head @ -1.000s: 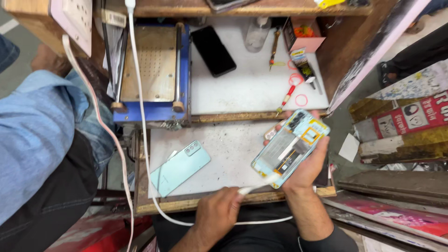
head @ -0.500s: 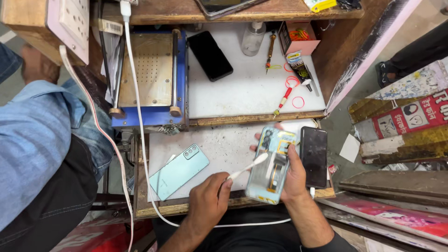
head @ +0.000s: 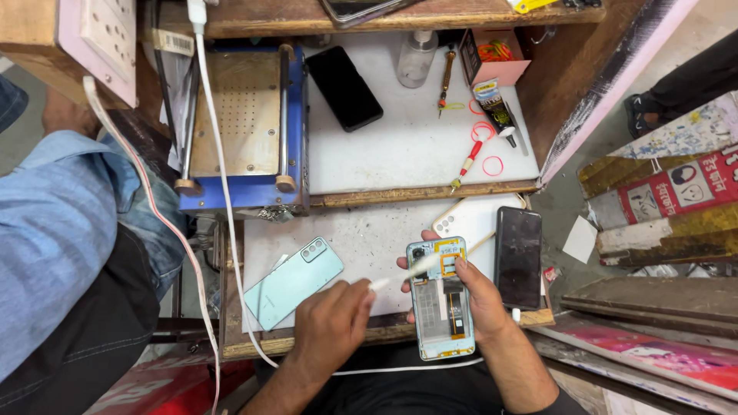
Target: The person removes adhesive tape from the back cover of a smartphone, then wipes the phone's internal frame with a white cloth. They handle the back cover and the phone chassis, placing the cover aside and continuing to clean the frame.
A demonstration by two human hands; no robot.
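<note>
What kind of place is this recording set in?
Probably a small phone repair stall: an opened phone in the right hand, a blue screen-separator machine, and spare phones on a cramped wooden bench.

Opened phone (head: 442, 303) held over the counter's (head: 361, 238) near edge, in the right hand (head: 477, 296). Back cover (head: 294, 281) lies to its left, dark phone (head: 517, 256) just to its right. Left hand (head: 330, 327) between cover and opened phone. Raised shelf (head: 407, 146) behind carries another phone (head: 344, 87), a bottle (head: 416, 58), a small box (head: 494, 55).

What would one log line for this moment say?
left hand: holds white tool | right hand: holds opened phone | tool tip: on phone's top | mint back cover: lying on bench
</note>
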